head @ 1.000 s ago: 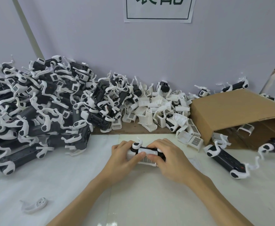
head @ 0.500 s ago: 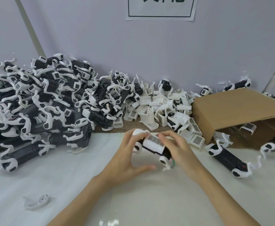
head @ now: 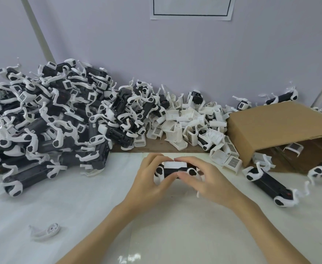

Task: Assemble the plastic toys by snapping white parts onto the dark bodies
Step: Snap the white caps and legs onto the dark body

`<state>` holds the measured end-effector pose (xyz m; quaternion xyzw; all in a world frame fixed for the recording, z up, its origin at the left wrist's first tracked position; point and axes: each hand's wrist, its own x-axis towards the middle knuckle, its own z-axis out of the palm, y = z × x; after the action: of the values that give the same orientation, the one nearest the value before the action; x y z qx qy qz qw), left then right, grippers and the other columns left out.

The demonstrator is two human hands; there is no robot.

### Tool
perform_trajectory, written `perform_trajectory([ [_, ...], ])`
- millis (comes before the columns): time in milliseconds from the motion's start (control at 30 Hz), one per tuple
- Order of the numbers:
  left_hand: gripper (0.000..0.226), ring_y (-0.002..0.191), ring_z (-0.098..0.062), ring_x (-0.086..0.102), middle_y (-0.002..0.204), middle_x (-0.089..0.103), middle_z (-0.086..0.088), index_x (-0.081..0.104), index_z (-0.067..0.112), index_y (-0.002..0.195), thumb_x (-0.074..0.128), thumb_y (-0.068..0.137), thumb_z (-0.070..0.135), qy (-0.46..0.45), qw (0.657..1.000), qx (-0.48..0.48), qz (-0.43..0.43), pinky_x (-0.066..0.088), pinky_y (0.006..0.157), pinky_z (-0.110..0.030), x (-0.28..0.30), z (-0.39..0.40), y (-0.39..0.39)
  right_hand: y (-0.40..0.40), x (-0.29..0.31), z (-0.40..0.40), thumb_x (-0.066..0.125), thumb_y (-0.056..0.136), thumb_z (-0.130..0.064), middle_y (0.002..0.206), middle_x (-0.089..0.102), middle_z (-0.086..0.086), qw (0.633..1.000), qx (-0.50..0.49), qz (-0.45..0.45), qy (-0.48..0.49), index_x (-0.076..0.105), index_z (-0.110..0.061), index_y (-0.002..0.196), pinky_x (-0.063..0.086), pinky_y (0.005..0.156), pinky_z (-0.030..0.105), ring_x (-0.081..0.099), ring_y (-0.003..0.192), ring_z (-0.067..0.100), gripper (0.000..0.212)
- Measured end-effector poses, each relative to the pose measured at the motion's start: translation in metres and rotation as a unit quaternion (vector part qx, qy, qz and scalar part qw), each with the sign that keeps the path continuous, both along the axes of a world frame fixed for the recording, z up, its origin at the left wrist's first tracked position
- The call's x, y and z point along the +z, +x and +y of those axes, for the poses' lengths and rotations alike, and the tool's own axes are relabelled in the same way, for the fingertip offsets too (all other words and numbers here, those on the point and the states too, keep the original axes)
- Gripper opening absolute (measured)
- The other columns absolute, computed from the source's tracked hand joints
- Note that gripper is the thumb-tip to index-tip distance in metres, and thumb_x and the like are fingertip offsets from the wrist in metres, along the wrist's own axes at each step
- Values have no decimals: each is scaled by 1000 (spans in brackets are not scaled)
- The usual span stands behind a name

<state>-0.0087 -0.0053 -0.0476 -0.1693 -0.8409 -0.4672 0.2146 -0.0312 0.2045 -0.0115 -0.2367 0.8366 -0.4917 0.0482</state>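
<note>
While both hands hold the small dark plastic toy body (head: 175, 171) just above the white foam sheet (head: 80, 216) in the middle of the table, the risk is mostly in the pressing. The left hand (head: 152, 180) curls its fingers around the left end of the body, and the right hand (head: 205, 180) grips the right end, with its fingertips (head: 179, 160) resting on the flat white plastic cover (head: 175, 164) on top. If this cover sits a little crooked, a hard push can bend its clips or leave it half seated, I think. The thin white legs at both ends can also bend under the palms. Farther back, the heap of loose white plastic covers (head: 190, 122) lies close to the big pile of finished black-and-white toys (head: 47, 119), and next to the brown cardboard box (head: 282, 126), so a careless reach can mix parts.
</note>
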Motion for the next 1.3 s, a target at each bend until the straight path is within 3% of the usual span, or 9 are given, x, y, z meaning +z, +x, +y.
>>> perform_trajectory([
  [167, 27, 119, -17, 60, 123, 56, 13, 65, 24, 125, 74, 99, 26, -7, 999, -42, -18, 48, 97, -26, -1, -5, -3, 1, -1, -5, 81, 91, -29, 104, 74, -13, 992, -31, 93, 75, 67, -31, 127, 54, 86, 34, 69, 97, 9, 38],
  [400, 20, 99, -19, 62, 107, 63, 11, 69, 20, 116, 71, 98, 28, -10, 999, -49, -16, 54, 80, -41, 0, -7, -3, -3, -14, -6, 79, 91, -36, 86, 68, -14, 975, -52, 162, 140, 62, -37, 112, 48, 70, 28, 59, 86, 9, 26],
  [633, 19, 106, -19, 62, 112, 62, 14, 68, 23, 118, 74, 100, 24, -19, 999, -38, -2, 51, 84, -31, -5, -12, -4, -5, -21, -8, 79, 92, -32, 99, 68, -20, 988, -27, 134, 76, 62, -38, 114, 52, 77, 25, 65, 92, 5, 29],
  [733, 23, 112, -17, 60, 116, 61, 14, 66, 21, 122, 73, 100, 28, -46, 998, -17, 40, 47, 91, -27, -7, -9, -4, -4, -22, -9, 81, 90, -31, 111, 65, -18, 979, -33, 187, 77, 63, -32, 121, 51, 88, 27, 61, 105, 5, 36],
  [933, 27, 105, -16, 57, 114, 62, 14, 67, 18, 122, 72, 100, 32, -86, 990, 9, 113, 47, 88, -26, -1, -6, -5, -2, -16, -14, 84, 87, -34, 104, 64, -16, 958, -91, 255, 98, 65, -26, 113, 51, 81, 33, 60, 93, 14, 33],
  [1000, 28, 107, -17, 55, 118, 61, 11, 67, 15, 123, 73, 100, 29, -92, 988, 5, 125, 47, 88, -24, -1, -4, -3, -3, -13, -10, 84, 87, -27, 107, 63, -18, 972, -66, 212, 78, 62, -28, 114, 52, 82, 30, 61, 99, 9, 34],
  [1133, 33, 130, -23, 49, 142, 52, 2, 67, 17, 131, 74, 100, 25, -136, 976, -17, 171, 41, 108, -23, -1, -5, -2, -1, -3, 0, 67, 94, -29, 122, 65, -16, 996, 56, -42, -60, 57, -32, 131, 55, 91, 23, 63, 117, 6, 38],
  [1233, 32, 143, -22, 41, 155, 41, -1, 69, 24, 134, 70, 103, 33, -169, 966, -19, 197, 31, 120, -26, 1, -7, -2, -7, 1, 10, 55, 108, -34, 106, 67, 11, 992, 41, -94, -73, 67, -10, 121, 50, 95, 43, 63, 99, 25, 30],
  [1300, 34, 145, -20, 38, 156, 38, 1, 69, 27, 135, 69, 103, 37, -168, 965, -6, 200, 36, 120, -33, 0, -6, -1, -9, 1, 11, 54, 108, -30, 89, 64, 5, 996, 30, -70, -53, 72, -11, 111, 45, 84, 34, 57, 84, 18, 27],
])
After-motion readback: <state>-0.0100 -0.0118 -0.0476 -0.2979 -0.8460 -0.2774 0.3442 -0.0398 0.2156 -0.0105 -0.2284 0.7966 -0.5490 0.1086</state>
